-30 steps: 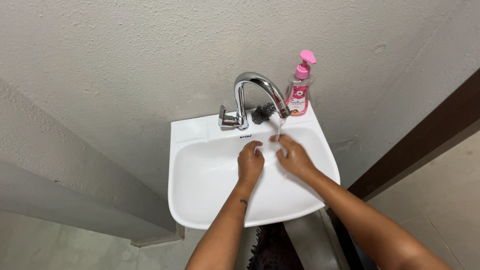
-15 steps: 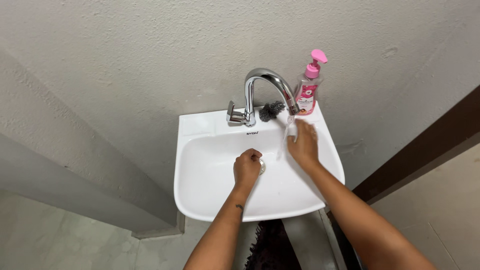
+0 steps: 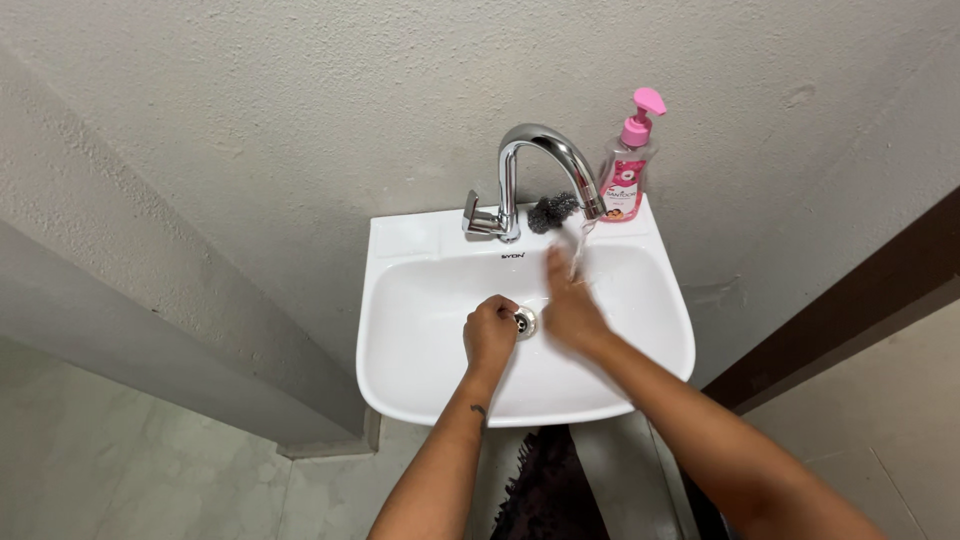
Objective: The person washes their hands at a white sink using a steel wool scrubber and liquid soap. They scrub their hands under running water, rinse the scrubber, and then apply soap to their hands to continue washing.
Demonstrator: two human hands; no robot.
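A white wall-mounted sink has a chrome tap curving over the bowl, and a thin stream of water falls from its spout. My left hand is curled into a loose fist over the bowl, just left of the metal drain, with nothing visible in it. My right hand reaches up under the stream with its fingers stretched out, blurred by motion, and holds nothing.
A pink pump bottle of soap stands on the sink's back right corner. A grey steel scourer lies beside it behind the tap. A rough plaster wall rises behind, a dark wooden frame runs at the right, and a dark mat lies below the sink.
My right hand has dropped from the back right rim toward the drain, under the stream. My left hand stays fisted near the drain. The view has shifted slightly.
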